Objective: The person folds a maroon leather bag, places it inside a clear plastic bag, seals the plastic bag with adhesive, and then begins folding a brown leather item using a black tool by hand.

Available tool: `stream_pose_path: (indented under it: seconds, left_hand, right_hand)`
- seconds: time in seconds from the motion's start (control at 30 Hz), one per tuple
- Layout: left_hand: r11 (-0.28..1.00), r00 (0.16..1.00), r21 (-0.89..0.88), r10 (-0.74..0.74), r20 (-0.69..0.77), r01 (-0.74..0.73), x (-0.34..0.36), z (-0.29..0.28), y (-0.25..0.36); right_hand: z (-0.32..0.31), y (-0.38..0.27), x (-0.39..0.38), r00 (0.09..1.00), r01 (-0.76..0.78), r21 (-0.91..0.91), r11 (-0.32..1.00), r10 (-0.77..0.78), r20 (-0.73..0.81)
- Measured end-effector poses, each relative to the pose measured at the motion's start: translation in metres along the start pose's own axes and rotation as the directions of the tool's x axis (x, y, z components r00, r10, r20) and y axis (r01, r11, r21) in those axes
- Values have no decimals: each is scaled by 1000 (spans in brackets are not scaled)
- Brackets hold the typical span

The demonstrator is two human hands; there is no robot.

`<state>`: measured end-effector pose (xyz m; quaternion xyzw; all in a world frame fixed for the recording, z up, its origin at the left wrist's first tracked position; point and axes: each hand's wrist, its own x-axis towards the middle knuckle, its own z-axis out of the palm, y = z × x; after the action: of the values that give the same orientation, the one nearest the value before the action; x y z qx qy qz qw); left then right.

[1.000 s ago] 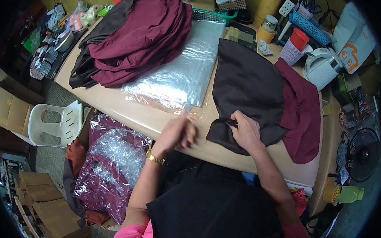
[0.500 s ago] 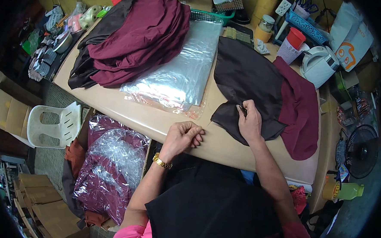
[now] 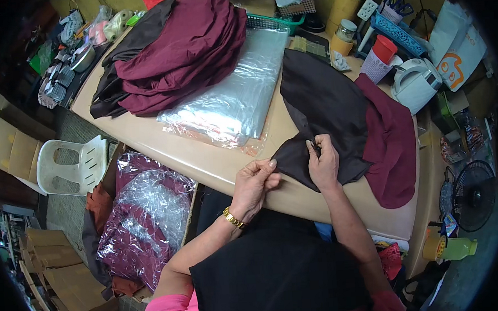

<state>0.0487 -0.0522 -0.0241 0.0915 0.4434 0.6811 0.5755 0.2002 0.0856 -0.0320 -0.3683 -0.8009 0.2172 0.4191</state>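
Note:
A black fabric piece [image 3: 328,103] lies on the padded tan table [image 3: 204,169], with maroon fabric [image 3: 392,148] along its right side. At the black piece's pointed left corner, my left hand [image 3: 254,183] is closed, thumb and finger pinched right at the tip. Whether a thread is also between those fingers is too small to tell. My right hand [image 3: 324,163] rests on the black fabric a little to the right. Its fingers are curled around a small dark tool [image 3: 315,147], mostly hidden in the grip.
A heap of maroon and black fabric [image 3: 182,57] sits at the back left, beside a stack of clear plastic bags [image 3: 229,94]. An electric kettle [image 3: 417,85] stands at the right. Below the table's left edge is a box of plastic-wrapped maroon fabric [image 3: 145,217], near a white chair [image 3: 72,165].
My left hand has moved right and slightly up, from beside the black fabric to its pointed corner, fingers pinching there. The right hand has shifted only slightly, still holding the small dark tool.

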Motion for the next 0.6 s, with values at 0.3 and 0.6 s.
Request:
stream_pose_path:
  seconds: [0.3, 0.6]
  left_hand:
    - [941, 994, -330, -37, 108, 71, -15, 8, 18]
    - [936, 986, -346, -2, 165, 60, -12, 2, 8]
  right_hand:
    - [-27, -54, 2, 997, -32, 32, 999, 30, 73]
    - [-47, -98, -5, 898, 431, -186, 883, -398, 189]
